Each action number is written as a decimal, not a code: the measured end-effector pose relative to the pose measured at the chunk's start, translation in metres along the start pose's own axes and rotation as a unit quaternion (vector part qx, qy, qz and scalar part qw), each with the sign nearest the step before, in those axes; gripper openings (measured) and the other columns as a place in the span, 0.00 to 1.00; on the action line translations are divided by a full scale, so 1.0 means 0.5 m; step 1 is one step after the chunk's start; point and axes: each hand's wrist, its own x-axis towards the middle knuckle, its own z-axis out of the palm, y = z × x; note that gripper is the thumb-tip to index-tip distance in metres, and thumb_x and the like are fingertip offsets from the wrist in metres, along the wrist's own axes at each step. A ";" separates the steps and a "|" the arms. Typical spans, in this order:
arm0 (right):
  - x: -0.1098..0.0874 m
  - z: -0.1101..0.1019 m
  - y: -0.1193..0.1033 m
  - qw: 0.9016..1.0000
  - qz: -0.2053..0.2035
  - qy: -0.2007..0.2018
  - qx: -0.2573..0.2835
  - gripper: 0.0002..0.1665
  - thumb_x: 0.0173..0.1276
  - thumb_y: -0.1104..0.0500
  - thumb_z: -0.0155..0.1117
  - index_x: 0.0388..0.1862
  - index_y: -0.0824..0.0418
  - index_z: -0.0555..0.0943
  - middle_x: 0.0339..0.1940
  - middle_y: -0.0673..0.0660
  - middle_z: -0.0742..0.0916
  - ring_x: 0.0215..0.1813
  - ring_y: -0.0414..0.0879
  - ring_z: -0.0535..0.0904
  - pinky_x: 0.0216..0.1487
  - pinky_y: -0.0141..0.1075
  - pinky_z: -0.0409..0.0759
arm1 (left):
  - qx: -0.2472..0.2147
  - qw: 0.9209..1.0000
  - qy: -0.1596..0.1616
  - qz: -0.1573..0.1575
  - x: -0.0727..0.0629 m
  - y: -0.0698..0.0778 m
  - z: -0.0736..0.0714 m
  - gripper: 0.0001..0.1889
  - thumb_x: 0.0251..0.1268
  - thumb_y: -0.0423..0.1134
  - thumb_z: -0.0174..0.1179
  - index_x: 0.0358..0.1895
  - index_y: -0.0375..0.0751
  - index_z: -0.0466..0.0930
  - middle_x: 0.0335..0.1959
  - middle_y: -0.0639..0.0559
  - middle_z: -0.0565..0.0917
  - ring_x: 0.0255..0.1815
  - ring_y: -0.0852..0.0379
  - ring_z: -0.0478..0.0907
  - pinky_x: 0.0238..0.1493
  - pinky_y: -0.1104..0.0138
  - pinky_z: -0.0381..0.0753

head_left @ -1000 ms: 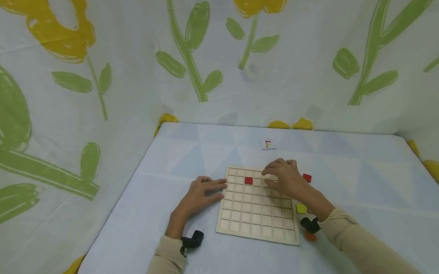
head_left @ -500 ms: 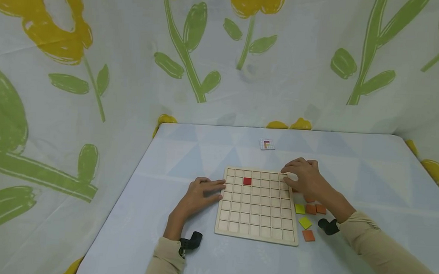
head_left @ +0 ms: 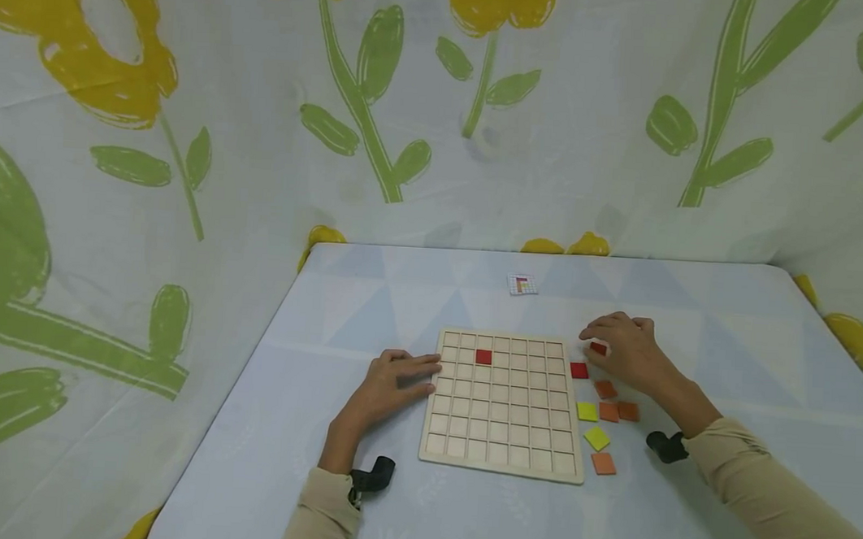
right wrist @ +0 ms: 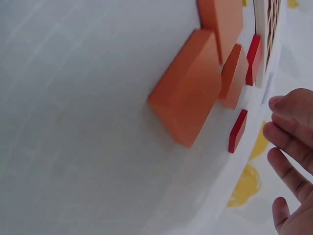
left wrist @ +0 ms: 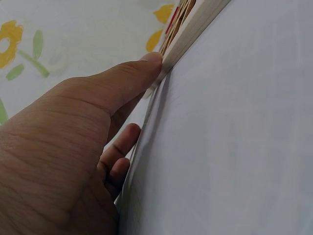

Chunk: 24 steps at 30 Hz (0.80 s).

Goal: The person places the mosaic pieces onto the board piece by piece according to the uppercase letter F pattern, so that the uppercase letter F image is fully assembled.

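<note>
A wooden grid board [head_left: 501,407] lies on the table, with one red tile [head_left: 483,357] set in a square near its top. My left hand [head_left: 384,387] rests its fingertips along the board's left edge; in the left wrist view the thumb [left wrist: 127,81] touches the side of the frame. Past the board's upper right corner, my right hand [head_left: 628,351] hovers over a loose red tile [head_left: 598,348], fingers bent but not closed on it. The right wrist view shows that red tile [right wrist: 238,131] flat on the table, apart from the fingertips.
Right of the board lie another red tile [head_left: 578,370], several orange tiles [head_left: 609,411] and two yellow tiles [head_left: 597,438]. A small card with a printed coloured grid pattern [head_left: 523,285] lies behind the board. Flower-printed cloth [head_left: 555,146] hangs behind the table.
My right hand has moved right, from above the board to above the loose red tile, uncovering the board's upper right squares and tiles beside it. The left hand stays at the board's edge.
</note>
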 end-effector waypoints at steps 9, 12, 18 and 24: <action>-0.004 -0.008 0.017 0.999 0.032 -0.024 0.000 0.14 0.62 0.62 0.73 0.47 0.63 0.87 0.52 0.65 0.85 0.60 0.63 0.71 0.59 0.67 0.55 | 0.000 1.000 -0.004 0.001 -0.002 -0.002 -0.002 0.22 0.67 0.52 0.66 0.63 0.60 0.81 0.69 0.68 0.73 0.64 0.55 0.65 0.66 0.48 0.58; -0.006 -0.009 0.022 0.999 0.036 -0.024 0.001 0.14 0.62 0.61 0.73 0.47 0.64 0.87 0.51 0.65 0.86 0.60 0.63 0.71 0.58 0.67 0.56 | -0.001 1.000 -0.005 0.004 -0.001 -0.002 -0.004 0.22 0.67 0.52 0.66 0.63 0.59 0.81 0.69 0.67 0.73 0.64 0.55 0.65 0.66 0.48 0.58; -0.009 -0.002 0.036 0.998 0.046 -0.032 0.001 0.13 0.62 0.61 0.72 0.45 0.64 0.87 0.49 0.64 0.86 0.59 0.63 0.72 0.57 0.68 0.56 | -0.001 1.000 -0.006 0.008 0.001 -0.001 -0.003 0.21 0.67 0.52 0.66 0.63 0.59 0.82 0.69 0.67 0.73 0.64 0.55 0.65 0.65 0.48 0.58; -0.012 0.005 0.046 0.998 0.049 -0.032 0.007 0.13 0.62 0.61 0.72 0.45 0.63 0.87 0.48 0.64 0.86 0.58 0.62 0.72 0.57 0.67 0.57 | 0.003 1.000 -0.009 0.008 0.002 0.002 -0.003 0.22 0.68 0.52 0.65 0.63 0.59 0.81 0.70 0.67 0.73 0.64 0.55 0.65 0.65 0.48 0.59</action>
